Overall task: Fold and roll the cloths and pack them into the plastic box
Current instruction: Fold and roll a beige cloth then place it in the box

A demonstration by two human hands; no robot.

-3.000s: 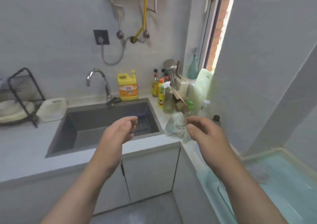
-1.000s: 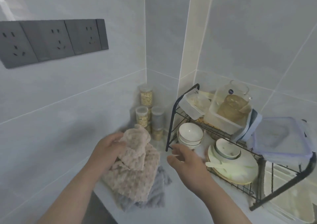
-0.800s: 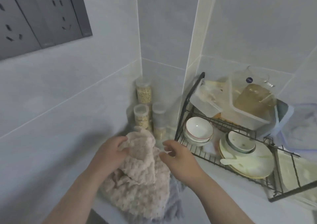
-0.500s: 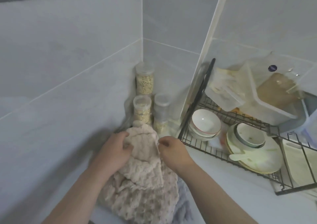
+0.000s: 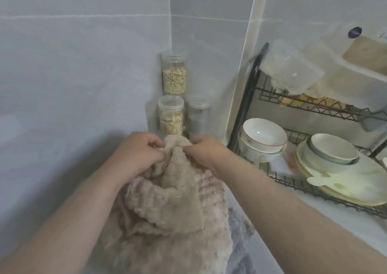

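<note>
A beige waffle-textured cloth (image 5: 173, 206) lies crumpled on the white counter in the corner. My left hand (image 5: 138, 152) and my right hand (image 5: 205, 152) both pinch its top edge, close together, just in front of the jars. A pinkish cloth (image 5: 211, 192) shows under it on the right, and a grey cloth (image 5: 240, 238) sticks out beneath at the lower right. A clear plastic box (image 5: 347, 76) sits on the upper shelf of the rack at the right.
Three clear jars (image 5: 171, 114) with grain stand in the wall corner right behind my hands. A black wire dish rack (image 5: 251, 97) at the right holds white bowls (image 5: 261, 135), a plate (image 5: 354, 181) and plastic containers. Tiled walls close in the left and back.
My view swung from the sink to this corner. My left hand lifted the beige cloth, then my right hand came in and took hold of its top edge beside the left.
</note>
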